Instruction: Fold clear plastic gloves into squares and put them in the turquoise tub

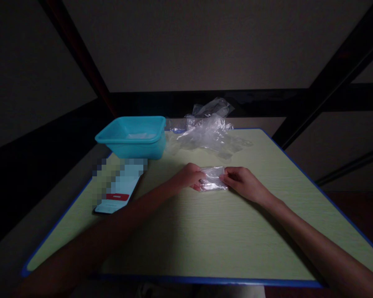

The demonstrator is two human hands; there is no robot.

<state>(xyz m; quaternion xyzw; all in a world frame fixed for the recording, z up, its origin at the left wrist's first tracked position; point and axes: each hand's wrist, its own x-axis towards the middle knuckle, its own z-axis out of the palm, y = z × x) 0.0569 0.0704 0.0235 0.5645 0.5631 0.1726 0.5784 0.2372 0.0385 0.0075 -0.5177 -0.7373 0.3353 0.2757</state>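
A small clear plastic bag (pixel 212 179) lies folded flat on the pale green table (pixel 205 240), held at both ends. My left hand (pixel 189 176) pinches its left edge with curled fingers. My right hand (pixel 240 181) grips its right edge the same way. Both forearms reach in from the near edge of the table.
A turquoise plastic tub (pixel 133 136) stands at the back left. A loose heap of clear plastic bags (pixel 209 128) lies at the back centre. A phone with a lit screen (pixel 119 188) rests left of my left arm. The table has a blue rim; dark beams stand behind.
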